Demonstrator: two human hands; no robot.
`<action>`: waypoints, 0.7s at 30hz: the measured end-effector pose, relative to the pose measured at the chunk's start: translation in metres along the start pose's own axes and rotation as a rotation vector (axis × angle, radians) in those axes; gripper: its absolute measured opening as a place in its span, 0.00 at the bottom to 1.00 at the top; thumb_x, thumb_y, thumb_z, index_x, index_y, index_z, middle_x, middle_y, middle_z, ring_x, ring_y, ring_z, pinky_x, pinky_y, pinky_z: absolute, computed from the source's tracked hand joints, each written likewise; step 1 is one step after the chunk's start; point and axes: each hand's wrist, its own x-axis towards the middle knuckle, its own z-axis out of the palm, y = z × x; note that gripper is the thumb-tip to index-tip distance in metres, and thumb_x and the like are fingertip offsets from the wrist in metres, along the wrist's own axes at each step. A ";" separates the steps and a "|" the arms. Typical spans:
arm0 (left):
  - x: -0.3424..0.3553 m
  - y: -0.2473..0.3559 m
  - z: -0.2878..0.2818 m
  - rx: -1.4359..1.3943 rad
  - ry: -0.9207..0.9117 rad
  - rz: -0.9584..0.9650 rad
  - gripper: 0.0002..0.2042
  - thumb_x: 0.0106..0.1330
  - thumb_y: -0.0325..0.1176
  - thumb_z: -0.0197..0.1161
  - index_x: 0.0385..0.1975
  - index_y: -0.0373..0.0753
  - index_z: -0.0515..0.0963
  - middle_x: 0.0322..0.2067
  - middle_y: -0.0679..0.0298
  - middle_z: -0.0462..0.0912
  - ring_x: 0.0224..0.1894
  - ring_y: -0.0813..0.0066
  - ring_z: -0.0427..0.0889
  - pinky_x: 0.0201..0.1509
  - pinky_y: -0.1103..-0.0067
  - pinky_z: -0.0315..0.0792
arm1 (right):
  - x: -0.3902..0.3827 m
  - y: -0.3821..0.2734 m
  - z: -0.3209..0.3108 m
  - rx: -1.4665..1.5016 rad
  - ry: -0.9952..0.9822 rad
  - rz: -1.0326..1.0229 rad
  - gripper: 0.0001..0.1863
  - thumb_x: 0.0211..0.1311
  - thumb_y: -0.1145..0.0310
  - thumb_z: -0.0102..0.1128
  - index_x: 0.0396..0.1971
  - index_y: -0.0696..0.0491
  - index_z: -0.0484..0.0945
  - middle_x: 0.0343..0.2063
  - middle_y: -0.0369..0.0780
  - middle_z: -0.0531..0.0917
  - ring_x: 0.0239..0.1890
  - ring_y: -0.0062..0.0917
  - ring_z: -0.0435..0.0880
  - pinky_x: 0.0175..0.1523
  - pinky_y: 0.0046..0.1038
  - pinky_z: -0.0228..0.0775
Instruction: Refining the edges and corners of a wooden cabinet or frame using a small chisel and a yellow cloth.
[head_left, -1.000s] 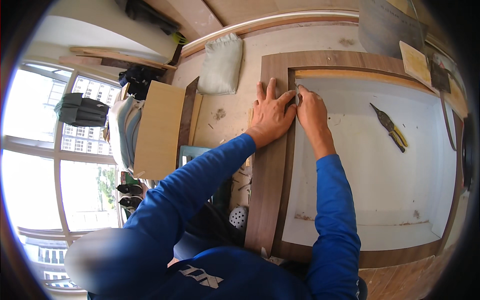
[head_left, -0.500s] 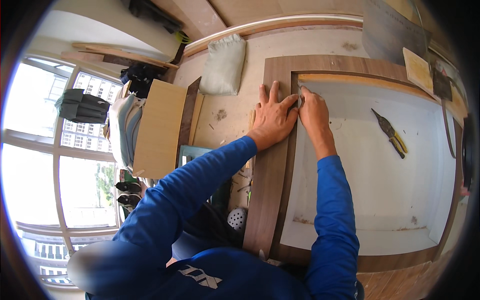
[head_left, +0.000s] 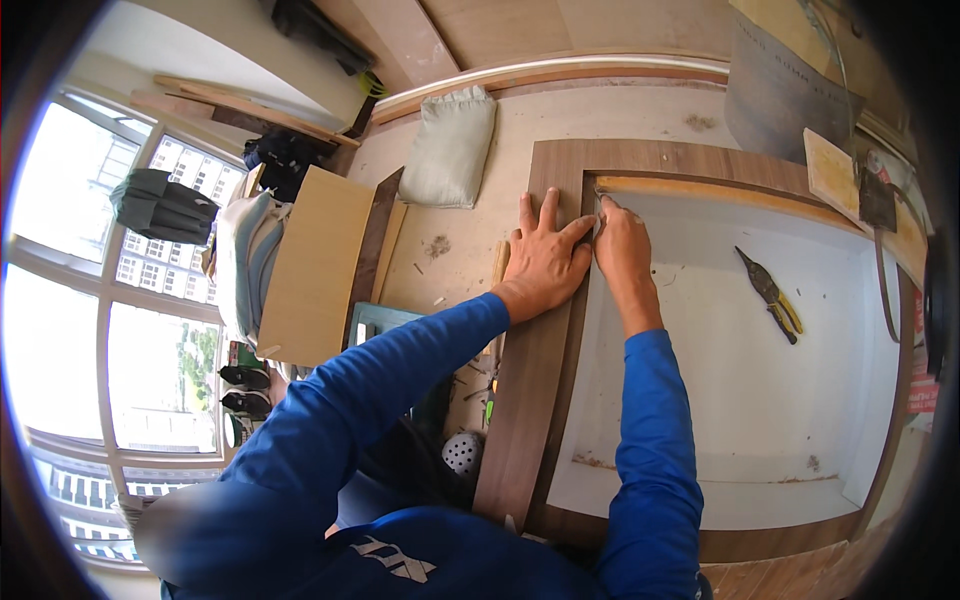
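My left hand [head_left: 545, 262] lies flat on the brown wood-grain frame [head_left: 527, 410], its fingers spread near the far left corner. Right beside it, my right hand [head_left: 622, 250] is closed in a pinch at the frame's inner edge, just short of that corner. A thin greyish sliver shows by its fingertips, too small to name. Inside the frame is a white recessed panel [head_left: 720, 400], with my right forearm reaching across it. A pair of snips [head_left: 768, 297] with yellow and black handles lies on the panel, to the right of my hand.
A pale stuffed sack [head_left: 452, 148] lies on the floor beyond the frame. Wooden boards [head_left: 318, 275] and folded cloth stand at the left, before large windows. At the far right are a curved grey sheet [head_left: 785, 95] and a tool with a cable [head_left: 878, 205]. Debris dots the panel.
The whole view has shifted slightly, so the frame sits a little lower in the picture. Both hands stay at nearly the same place on the frame.
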 end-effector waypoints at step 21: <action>0.000 -0.005 0.004 -0.014 0.053 0.034 0.25 0.70 0.48 0.56 0.67 0.60 0.75 0.78 0.44 0.53 0.78 0.23 0.44 0.74 0.40 0.58 | -0.008 0.024 -0.021 0.123 0.092 0.176 0.15 0.71 0.71 0.51 0.51 0.59 0.82 0.45 0.55 0.86 0.50 0.55 0.84 0.55 0.50 0.76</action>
